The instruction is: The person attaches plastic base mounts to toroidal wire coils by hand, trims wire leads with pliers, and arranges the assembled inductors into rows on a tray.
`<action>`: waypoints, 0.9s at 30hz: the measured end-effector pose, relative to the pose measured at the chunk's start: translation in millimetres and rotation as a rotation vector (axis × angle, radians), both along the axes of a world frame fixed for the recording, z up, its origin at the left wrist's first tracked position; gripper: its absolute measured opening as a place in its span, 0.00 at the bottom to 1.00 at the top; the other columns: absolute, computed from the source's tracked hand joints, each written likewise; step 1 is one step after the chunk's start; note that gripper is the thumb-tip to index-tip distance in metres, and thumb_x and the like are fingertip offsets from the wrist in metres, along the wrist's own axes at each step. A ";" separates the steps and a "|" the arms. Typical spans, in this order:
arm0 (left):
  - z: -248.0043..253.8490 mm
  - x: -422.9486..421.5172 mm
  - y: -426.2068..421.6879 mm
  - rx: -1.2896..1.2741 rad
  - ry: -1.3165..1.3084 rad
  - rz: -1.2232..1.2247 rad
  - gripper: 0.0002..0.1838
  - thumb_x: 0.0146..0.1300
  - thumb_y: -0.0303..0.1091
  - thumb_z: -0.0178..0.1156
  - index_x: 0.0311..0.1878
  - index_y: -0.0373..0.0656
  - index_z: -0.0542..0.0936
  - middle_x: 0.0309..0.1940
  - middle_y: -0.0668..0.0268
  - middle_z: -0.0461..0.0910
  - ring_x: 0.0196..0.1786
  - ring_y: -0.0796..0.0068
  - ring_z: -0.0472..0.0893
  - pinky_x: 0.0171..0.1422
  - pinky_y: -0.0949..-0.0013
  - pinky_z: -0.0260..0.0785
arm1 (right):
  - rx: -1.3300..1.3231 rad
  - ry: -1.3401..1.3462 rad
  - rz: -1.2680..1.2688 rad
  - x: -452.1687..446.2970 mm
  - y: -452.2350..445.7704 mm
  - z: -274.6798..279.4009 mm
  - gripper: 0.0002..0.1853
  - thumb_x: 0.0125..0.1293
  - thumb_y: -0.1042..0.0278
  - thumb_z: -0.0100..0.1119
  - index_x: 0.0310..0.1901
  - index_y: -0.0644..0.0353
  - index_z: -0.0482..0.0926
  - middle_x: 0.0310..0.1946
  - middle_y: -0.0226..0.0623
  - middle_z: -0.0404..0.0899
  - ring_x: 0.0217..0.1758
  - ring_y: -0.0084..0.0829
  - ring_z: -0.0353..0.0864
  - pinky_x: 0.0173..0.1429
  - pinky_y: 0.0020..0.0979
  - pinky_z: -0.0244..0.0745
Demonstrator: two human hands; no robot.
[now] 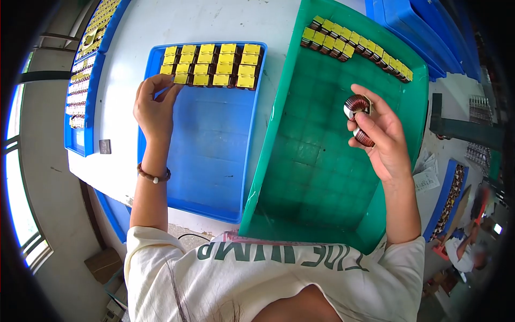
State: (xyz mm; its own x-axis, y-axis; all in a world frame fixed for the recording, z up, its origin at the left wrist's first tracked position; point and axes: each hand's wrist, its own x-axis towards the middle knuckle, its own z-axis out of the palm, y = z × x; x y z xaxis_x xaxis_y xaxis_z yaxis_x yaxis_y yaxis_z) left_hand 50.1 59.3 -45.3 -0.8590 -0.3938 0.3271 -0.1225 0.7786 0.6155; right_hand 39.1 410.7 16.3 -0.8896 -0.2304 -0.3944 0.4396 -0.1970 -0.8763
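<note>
My left hand point(155, 104) is at the near left corner of the yellow-topped coil blocks point(205, 69), which stand in rows in a blue tray point(209, 155). Its thumb and forefinger pinch the edge of one yellow-topped block point(181, 79). Over the green tray point(308, 129), my right hand point(382, 131) holds two copper-wound coils, one point(357, 106) above the other point(363, 137). More yellow-topped coil blocks point(354, 43) line the far side of the green tray.
Blue trays of similar parts point(80, 96) lie at the left edge, near a small dark square point(105, 146). Stacked blue trays point(424, 32) stand at the back right. Another person point(462, 252) is far off at the right.
</note>
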 end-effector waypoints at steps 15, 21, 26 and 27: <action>63.1 21.6 118.2 0.920 -0.088 -0.611 0.14 0.51 0.20 0.67 0.41 0.38 0.75 0.34 0.63 0.78 0.33 0.78 0.77 0.39 0.79 0.73 | -0.251 0.072 0.119 3.3 3.1 -3.8 0.20 0.63 0.79 0.53 0.58 0.62 0.70 0.46 0.40 0.77 0.43 0.26 0.77 0.44 0.23 0.75; 62.2 18.8 175.5 1.385 -0.203 -0.679 0.15 0.53 0.19 0.65 0.43 0.35 0.73 0.35 0.60 0.79 0.34 0.74 0.79 0.45 0.75 0.74 | -0.271 0.167 0.170 5.2 1.0 -7.3 0.20 0.62 0.81 0.53 0.57 0.63 0.70 0.45 0.39 0.77 0.42 0.25 0.77 0.44 0.21 0.75; 58.3 18.3 176.3 1.455 -0.247 -0.696 0.15 0.54 0.19 0.64 0.45 0.34 0.72 0.39 0.57 0.79 0.38 0.71 0.80 0.47 0.73 0.75 | -0.202 0.203 0.174 5.6 2.3 -5.8 0.20 0.61 0.81 0.54 0.56 0.64 0.71 0.43 0.39 0.78 0.41 0.25 0.77 0.43 0.21 0.75; 57.9 18.5 175.1 1.460 -0.254 -0.705 0.16 0.54 0.19 0.64 0.45 0.34 0.72 0.40 0.56 0.78 0.39 0.71 0.81 0.47 0.73 0.75 | -0.176 0.207 0.176 5.7 1.9 -5.4 0.20 0.61 0.81 0.54 0.56 0.65 0.71 0.43 0.39 0.78 0.41 0.25 0.77 0.42 0.22 0.74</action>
State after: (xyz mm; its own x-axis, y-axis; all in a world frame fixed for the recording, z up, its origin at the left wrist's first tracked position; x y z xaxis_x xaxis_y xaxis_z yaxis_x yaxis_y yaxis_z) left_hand 68.6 234.5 12.6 -0.9625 0.2449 -0.1169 -0.2226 -0.4664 0.8561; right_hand 44.8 412.6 10.9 -0.8872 -0.4365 -0.1492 0.2960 -0.2906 -0.9099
